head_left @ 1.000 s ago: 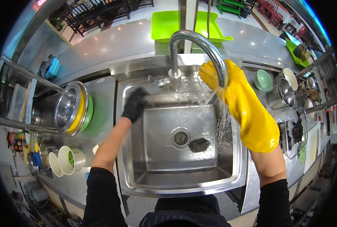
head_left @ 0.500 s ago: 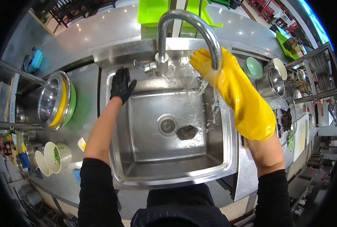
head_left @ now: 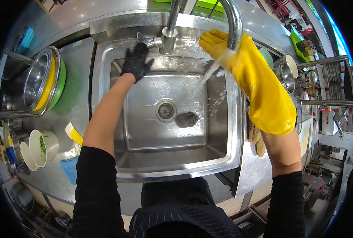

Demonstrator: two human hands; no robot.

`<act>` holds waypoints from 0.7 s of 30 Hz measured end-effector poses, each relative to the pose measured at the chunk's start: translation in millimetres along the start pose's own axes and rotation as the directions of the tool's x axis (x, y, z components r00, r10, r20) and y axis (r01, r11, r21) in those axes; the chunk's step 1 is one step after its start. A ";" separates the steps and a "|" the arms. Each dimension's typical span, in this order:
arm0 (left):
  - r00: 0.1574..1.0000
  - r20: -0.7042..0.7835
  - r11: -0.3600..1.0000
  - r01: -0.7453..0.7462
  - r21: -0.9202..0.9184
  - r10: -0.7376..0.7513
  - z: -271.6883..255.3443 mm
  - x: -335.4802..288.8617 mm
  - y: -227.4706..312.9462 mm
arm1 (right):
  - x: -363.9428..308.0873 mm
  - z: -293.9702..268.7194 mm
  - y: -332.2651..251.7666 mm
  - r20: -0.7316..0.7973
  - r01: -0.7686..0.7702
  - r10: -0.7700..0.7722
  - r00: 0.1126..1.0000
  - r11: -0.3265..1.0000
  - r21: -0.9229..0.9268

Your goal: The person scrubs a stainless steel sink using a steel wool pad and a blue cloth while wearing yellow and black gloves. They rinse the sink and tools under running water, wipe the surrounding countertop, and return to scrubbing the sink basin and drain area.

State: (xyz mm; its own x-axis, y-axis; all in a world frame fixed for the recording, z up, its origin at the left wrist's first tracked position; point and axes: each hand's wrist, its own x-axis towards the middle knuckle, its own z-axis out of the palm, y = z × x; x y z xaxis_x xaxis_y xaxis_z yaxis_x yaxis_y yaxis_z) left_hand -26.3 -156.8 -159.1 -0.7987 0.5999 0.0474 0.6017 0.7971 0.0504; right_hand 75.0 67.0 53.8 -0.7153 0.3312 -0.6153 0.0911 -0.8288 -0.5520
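We have the yellow glove on our right hand, under the tap above the sink's right side, with water striking it. Its long axis runs slantwise: fingers point up and left, cuff down and right. Those fingers lie extended, grasping nothing. Our left hand, in a black glove, is spread by the tap's lever, fingers pointing toward it; we cannot tell whether they touch. A dark scrubber lies beside the drain.
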 end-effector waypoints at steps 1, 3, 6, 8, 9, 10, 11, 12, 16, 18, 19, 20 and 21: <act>0.987 0.016 0.983 -0.156 -0.099 0.158 -3.2 -8.0 15.8 | -0.7 -0.6 0.7 0.009 0.007 -0.007 1.000 1.000 -0.014; 0.932 -0.191 0.894 -0.352 -0.277 0.307 10.6 -25.8 29.3 | -7.2 4.3 2.5 0.001 0.012 -0.012 1.000 1.000 -0.027; 0.948 -0.114 0.885 -0.318 -0.339 0.297 -0.9 -33.9 20.0 | -11.2 7.2 1.5 -0.043 0.013 -0.013 0.999 1.000 -0.013; 0.976 -0.169 0.952 -0.176 -0.250 0.136 -10.4 -26.1 0.1 | -11.7 9.5 3.1 -0.041 0.003 -0.002 0.999 1.000 0.011; 0.944 -0.330 0.984 -0.087 -0.157 0.031 -10.2 -20.4 -5.4 | -15.0 11.6 4.4 0.007 0.006 -0.006 1.000 1.000 -0.012; 0.972 -0.227 0.994 0.030 -0.101 -0.052 -10.7 -11.6 -8.1 | -19.9 13.2 5.6 0.055 0.009 -0.007 0.998 0.999 -0.035; 0.989 -0.128 0.995 0.057 -0.078 -0.066 -5.6 -4.1 -2.6 | -22.3 14.5 7.2 0.098 0.015 -0.009 0.995 0.998 -0.057; 0.996 -0.028 0.996 0.078 -0.050 -0.080 -1.3 0.9 7.0 | -20.7 13.1 7.5 0.094 0.019 -0.015 0.995 0.999 -0.039; 0.925 -0.243 0.839 -0.369 -0.399 0.291 24.4 -35.5 45.3 | -15.9 4.1 6.6 0.033 -0.015 0.012 0.999 0.998 0.069; 0.896 0.058 0.824 -0.378 -0.422 0.440 12.4 -57.9 58.3 | -18.3 3.8 2.6 0.000 -0.030 0.030 1.000 0.994 0.104; 0.921 0.047 0.813 -0.316 -0.489 0.387 17.9 -66.5 59.4 | -21.2 6.6 0.9 -0.002 -0.031 0.031 1.000 0.994 0.101; 0.943 0.039 0.792 -0.255 -0.555 0.331 21.5 -69.5 60.1 | -23.7 9.0 -0.2 -0.005 -0.031 0.031 0.999 0.995 0.098; 0.977 0.007 0.755 -0.160 -0.636 0.213 25.6 -68.9 57.4 | -28.2 16.8 3.7 -0.025 -0.033 0.036 0.999 0.995 0.097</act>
State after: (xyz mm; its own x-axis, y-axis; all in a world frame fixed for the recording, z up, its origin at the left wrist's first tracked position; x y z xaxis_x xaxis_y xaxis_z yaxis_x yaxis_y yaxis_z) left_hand 63.0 -150.7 -185.0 -0.6525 0.7562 0.0500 0.5866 0.4621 0.6651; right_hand 83.9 47.1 78.5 -0.6938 0.3128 -0.6487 0.0474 -0.8790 -0.4745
